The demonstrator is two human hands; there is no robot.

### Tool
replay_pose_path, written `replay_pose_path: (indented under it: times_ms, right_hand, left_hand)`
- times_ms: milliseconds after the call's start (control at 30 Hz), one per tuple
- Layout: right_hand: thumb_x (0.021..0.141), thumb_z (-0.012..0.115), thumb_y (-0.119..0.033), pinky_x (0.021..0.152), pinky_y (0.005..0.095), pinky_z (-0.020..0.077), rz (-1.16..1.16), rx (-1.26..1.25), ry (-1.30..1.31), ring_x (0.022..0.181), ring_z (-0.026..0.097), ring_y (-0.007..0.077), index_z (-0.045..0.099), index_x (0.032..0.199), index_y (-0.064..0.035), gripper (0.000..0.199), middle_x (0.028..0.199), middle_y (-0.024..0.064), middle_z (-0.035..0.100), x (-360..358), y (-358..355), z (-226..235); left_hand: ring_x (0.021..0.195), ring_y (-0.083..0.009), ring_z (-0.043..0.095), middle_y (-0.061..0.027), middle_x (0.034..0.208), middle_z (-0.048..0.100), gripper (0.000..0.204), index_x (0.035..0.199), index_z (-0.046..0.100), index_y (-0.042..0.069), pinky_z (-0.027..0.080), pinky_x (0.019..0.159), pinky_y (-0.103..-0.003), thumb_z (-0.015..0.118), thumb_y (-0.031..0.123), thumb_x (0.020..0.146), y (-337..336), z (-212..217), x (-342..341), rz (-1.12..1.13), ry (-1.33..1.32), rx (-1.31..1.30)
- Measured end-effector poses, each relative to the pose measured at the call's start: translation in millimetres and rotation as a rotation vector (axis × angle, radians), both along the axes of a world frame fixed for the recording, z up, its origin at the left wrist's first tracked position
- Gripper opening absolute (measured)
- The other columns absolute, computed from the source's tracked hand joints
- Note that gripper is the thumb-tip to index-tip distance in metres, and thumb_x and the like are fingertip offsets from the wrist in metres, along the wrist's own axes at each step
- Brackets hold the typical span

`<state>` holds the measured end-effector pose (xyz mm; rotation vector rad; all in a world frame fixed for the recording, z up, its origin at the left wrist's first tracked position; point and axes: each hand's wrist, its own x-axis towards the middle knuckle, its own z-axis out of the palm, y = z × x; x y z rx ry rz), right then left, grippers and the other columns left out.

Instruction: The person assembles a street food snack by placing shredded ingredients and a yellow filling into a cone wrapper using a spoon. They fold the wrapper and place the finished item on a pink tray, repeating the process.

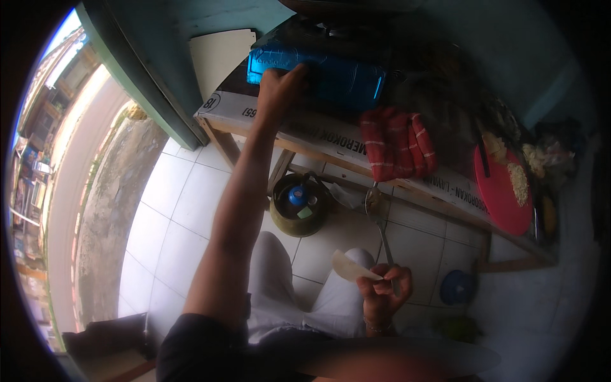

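Note:
My left arm stretches out to the blue front panel of a stove [350,79] on a low wooden table. There my left hand [280,89] is closed against the panel; whatever its fingers grip is hidden beneath them. Above my knees, my right hand [384,290] is closed around the handle of a long metal spoon [384,244], whose far end carries some brownish matter. The same hand pinches a thin, pale, rounded flat piece [349,266] between thumb and fingers; its kind is unclear.
A red checked cloth [396,143] hangs over the table's [312,141] front edge. Further right lies a red board [499,197] with chopped pale food and a dark knife. Below the table stands a green gas cylinder [286,219]; a blue bowl [457,286] sits on the tiles.

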<state>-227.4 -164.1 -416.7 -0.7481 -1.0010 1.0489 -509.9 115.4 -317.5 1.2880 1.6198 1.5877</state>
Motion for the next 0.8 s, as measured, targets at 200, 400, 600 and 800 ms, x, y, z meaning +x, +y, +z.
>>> replay_pose_path:
  times_ms: [200, 400, 600, 800]
  right_hand:
    - [0.072, 0.076, 0.003, 0.073, 0.0270, 0.0510, -0.002, -0.149, -0.086, 0.081, 0.056, 0.0118, 0.044, 0.102, -0.0105, 0.046, 0.092, 0.0065, 0.055, 3.2, -16.6, -6.4]
    - [0.072, 0.073, 0.004, 0.070, 0.0255, 0.0485, -0.143, -0.115, -0.107, 0.079, 0.056, 0.0116, 0.044, 0.100, -0.0108, 0.043, 0.092, 0.0071, 0.056, 11.2, -33.0, -4.2]
    - [0.073, 0.073, 0.005, 0.076, 0.0274, 0.0487, -0.165, -0.092, -0.067, 0.083, 0.055, 0.0122, 0.044, 0.101, -0.0105, 0.043, 0.093, 0.0072, 0.056, 22.2, -47.6, 3.4]
    - [0.072, 0.073, 0.005, 0.077, 0.0279, 0.0476, -0.172, -0.074, -0.067, 0.086, 0.056, 0.0134, 0.045, 0.100, -0.0101, 0.042, 0.094, 0.0073, 0.056, 31.9, -54.8, 10.9]
  left_hand:
    - [0.062, -0.0202, 0.066, -0.0156, 0.075, 0.069, 0.042, 0.080, 0.068, -0.008, 0.053, 0.060, -0.030, 0.067, 0.033, 0.083, 3.3, 6.2, -2.9, -0.052, -0.087, -0.021]
    - [0.066, -0.0210, 0.069, -0.0160, 0.074, 0.069, 0.039, 0.079, 0.069, -0.009, 0.056, 0.061, -0.031, 0.067, 0.030, 0.081, -2.2, 15.2, 0.9, -0.041, 0.079, -0.066]
    - [0.076, -0.0301, 0.071, -0.0187, 0.077, 0.070, 0.048, 0.083, 0.068, -0.010, 0.056, 0.071, -0.037, 0.065, 0.037, 0.079, -14.0, 33.3, 6.1, 0.028, 0.346, -0.188]
    - [0.090, -0.0375, 0.068, -0.0234, 0.088, 0.070, 0.054, 0.089, 0.071, -0.005, 0.053, 0.083, -0.043, 0.063, 0.047, 0.077, -10.8, 32.8, 4.5, 0.061, 0.565, -0.217]
